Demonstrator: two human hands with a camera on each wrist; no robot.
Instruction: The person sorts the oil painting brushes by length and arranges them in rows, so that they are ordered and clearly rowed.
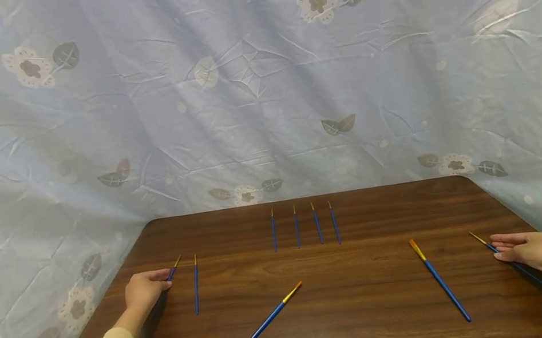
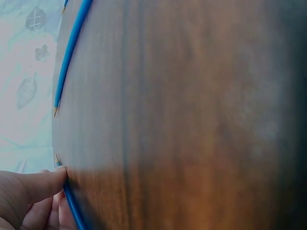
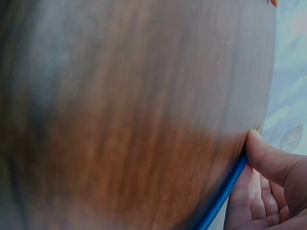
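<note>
At lower left of the head view, the left hand [image 1: 146,290] is pinching a slim blue-handled paintbrush [image 2: 73,203]; at lower right, the right hand [image 1: 532,250] is pinching a second blue-handled paintbrush [image 3: 224,192], fingers nearly meeting. Both are probably feeling light, stiff and smooth, their handles offering better hold than delicate bristles.

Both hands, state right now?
Left hand: pinching a blue paintbrush.
Right hand: pinching another blue paintbrush.
</note>
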